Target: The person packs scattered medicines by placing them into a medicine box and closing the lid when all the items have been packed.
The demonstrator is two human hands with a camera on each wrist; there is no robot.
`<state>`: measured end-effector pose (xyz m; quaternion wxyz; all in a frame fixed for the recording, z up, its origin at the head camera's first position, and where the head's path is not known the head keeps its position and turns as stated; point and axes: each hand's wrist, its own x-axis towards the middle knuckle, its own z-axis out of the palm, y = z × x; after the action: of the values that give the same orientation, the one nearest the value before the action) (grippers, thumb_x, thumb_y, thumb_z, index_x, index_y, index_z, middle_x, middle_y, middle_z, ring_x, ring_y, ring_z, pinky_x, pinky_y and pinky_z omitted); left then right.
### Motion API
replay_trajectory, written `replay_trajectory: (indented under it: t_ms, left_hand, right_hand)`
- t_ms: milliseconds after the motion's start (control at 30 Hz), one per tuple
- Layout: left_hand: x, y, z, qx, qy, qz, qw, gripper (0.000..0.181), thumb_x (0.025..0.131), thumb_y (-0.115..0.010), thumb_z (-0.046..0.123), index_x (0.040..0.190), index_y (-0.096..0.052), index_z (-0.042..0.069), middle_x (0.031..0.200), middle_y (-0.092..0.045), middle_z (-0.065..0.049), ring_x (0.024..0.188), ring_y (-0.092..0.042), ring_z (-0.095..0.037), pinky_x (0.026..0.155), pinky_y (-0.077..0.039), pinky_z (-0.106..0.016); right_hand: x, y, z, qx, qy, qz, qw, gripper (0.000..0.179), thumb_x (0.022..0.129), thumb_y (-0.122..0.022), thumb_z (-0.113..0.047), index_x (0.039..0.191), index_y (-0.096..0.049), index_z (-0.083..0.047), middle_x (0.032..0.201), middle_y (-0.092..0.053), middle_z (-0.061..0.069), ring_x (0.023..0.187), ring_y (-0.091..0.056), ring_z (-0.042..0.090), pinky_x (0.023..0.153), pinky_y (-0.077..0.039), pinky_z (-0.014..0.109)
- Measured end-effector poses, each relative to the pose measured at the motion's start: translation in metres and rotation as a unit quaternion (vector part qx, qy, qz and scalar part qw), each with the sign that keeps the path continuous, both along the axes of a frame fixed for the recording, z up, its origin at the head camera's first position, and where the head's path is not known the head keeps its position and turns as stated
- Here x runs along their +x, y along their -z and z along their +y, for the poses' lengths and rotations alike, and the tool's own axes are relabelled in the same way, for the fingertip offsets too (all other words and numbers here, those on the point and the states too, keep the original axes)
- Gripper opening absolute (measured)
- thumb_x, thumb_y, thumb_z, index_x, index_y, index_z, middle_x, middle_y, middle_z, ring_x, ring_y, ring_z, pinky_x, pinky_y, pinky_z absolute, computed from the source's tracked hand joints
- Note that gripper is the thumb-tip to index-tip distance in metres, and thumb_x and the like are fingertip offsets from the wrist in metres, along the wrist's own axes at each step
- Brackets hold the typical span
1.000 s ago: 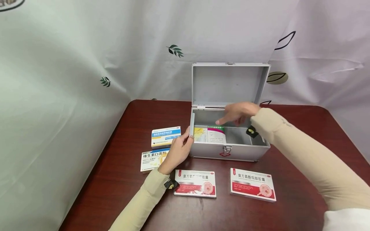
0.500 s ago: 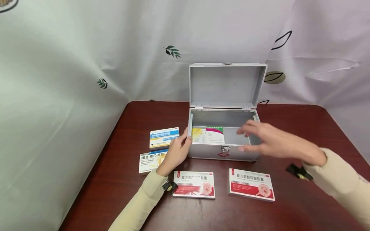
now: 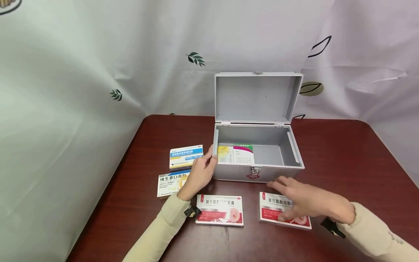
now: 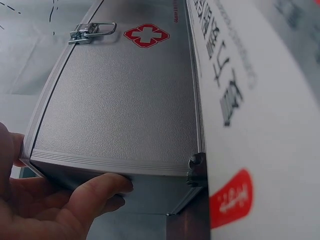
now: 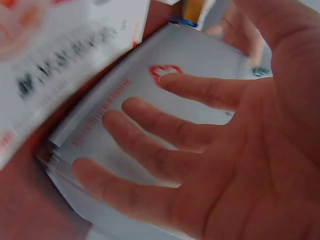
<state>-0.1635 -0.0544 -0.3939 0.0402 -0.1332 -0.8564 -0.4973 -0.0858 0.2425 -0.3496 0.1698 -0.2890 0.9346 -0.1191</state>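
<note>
The right-hand red-and-white carton (image 3: 271, 211) is laid flat on the dark red table (image 3: 350, 160), before the metal case (image 3: 235, 172). It is judged light, stiff but crushable, slightly slick, and best gripped by its long edges. Over it, the fingers of the right hand (image 3: 306, 198) are spread, nothing held; contact cannot be told. The case's pebbled, ridge-edged left corner is gripped by the left hand (image 3: 199, 177)

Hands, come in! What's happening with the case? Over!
Left hand gripping case, left end. Right hand over right red box, fingers spread. Lid up, two boxes inside. No blockage visible.
</note>
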Motion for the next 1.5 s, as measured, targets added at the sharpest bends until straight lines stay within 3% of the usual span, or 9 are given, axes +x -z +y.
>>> replay_trajectory:
  t_ms: [167, 333, 533, 767, 1067, 1267, 1367, 1500]
  left_hand:
    - [0.000, 0.001, 0.000, 0.004, 0.001, 0.005, 1.0000, 0.047, 0.096, -0.043, 0.029, 0.139, -0.038, 0.013, 0.133, -0.047, -0.007, 0.119, -0.045, -0.009, 0.094, -0.042, -0.033]
    - [0.000, 0.000, 0.000, 0.000, -0.001, 0.004, 1.0000, 0.047, 0.096, -0.043, 0.029, 0.139, -0.038, 0.013, 0.133, -0.047, -0.007, 0.119, -0.045, -0.009, 0.095, -0.041, -0.033]
    - [0.000, 0.001, 0.001, -0.001, -0.003, 0.003, 1.0000, 0.047, 0.096, -0.044, 0.029, 0.139, -0.038, 0.013, 0.133, -0.047, -0.006, 0.119, -0.045, -0.010, 0.096, -0.041, -0.033]
    - [0.000, 0.001, 0.001, -0.003, -0.004, 0.011, 0.9999, 0.047, 0.096, -0.042, 0.031, 0.139, -0.038, 0.013, 0.132, -0.048, -0.007, 0.119, -0.046, -0.011, 0.096, -0.041, -0.033]
    - [0.001, 0.002, -0.001, 0.001, 0.000, 0.012, 0.9999, 0.048, 0.096, -0.042, 0.031, 0.139, -0.038, 0.012, 0.133, -0.047, -0.008, 0.119, -0.046, -0.011, 0.095, -0.042, -0.034]
    - [0.002, 0.001, -0.001, 0.001, -0.008, 0.006, 0.9999, 0.047, 0.095, -0.043, 0.031, 0.139, -0.039, 0.013, 0.132, -0.048, -0.007, 0.117, -0.047, -0.011, 0.093, -0.043, -0.035]
    - [0.002, 0.001, 0.000, 0.000, -0.003, 0.006, 1.0000, 0.048, 0.096, -0.043, 0.031, 0.139, -0.038, 0.013, 0.132, -0.048, -0.008, 0.118, -0.047, -0.012, 0.093, -0.043, -0.035]
    - [0.002, 0.002, 0.000, -0.001, -0.001, 0.003, 1.0000, 0.048, 0.096, -0.042, 0.033, 0.140, -0.037, 0.013, 0.133, -0.047, -0.008, 0.118, -0.047, -0.011, 0.093, -0.043, -0.035]
  right_hand:
    - [0.006, 0.021, -0.001, -0.010, 0.009, -0.002, 0.9999, 0.098, 0.058, -0.074, -0.061, 0.133, -0.043, -0.006, 0.113, -0.042, -0.002, 0.100, -0.044, 0.018, 0.074, -0.045, 0.033]
    - [0.008, 0.035, -0.004, 0.015, 0.009, 0.012, 0.9998, 0.094, 0.055, -0.081, -0.050, 0.130, -0.046, -0.005, 0.113, -0.043, 0.005, 0.102, -0.045, 0.025, 0.079, -0.044, 0.040]
    - [0.005, 0.033, -0.005, 0.048, 0.014, 0.006, 0.9987, 0.089, 0.055, -0.084, -0.043, 0.128, -0.047, -0.007, 0.112, -0.045, 0.006, 0.103, -0.047, 0.026, 0.079, -0.045, 0.044]
    - [0.000, -0.001, -0.008, 0.074, -0.001, 0.009, 0.9972, 0.083, 0.057, -0.083, -0.041, 0.125, -0.045, -0.013, 0.104, -0.042, -0.001, 0.095, -0.047, 0.020, 0.069, -0.046, 0.039]
    - [-0.016, -0.078, -0.012, 0.063, -0.020, -0.004, 0.9978, 0.086, 0.062, -0.079, -0.045, 0.133, -0.041, -0.014, 0.106, -0.042, -0.005, 0.085, -0.046, 0.009, 0.068, -0.044, 0.025]
    - [-0.047, -0.112, -0.018, 0.080, 0.005, -0.006, 0.9968, 0.095, 0.062, -0.075, -0.058, 0.136, -0.038, -0.012, 0.110, -0.045, -0.001, 0.090, -0.047, 0.013, 0.076, -0.043, 0.030]
    - [-0.067, -0.121, -0.019, 0.084, 0.031, -0.012, 0.9959, 0.099, 0.060, -0.073, -0.063, 0.136, -0.038, -0.010, 0.110, -0.047, 0.003, 0.090, -0.049, 0.016, 0.074, -0.044, 0.032]
    - [-0.095, -0.124, -0.020, 0.092, 0.057, -0.023, 0.9938, 0.089, 0.062, -0.070, -0.065, 0.123, -0.046, -0.005, 0.093, -0.053, 0.006, 0.077, -0.052, 0.017, 0.062, -0.044, 0.029]
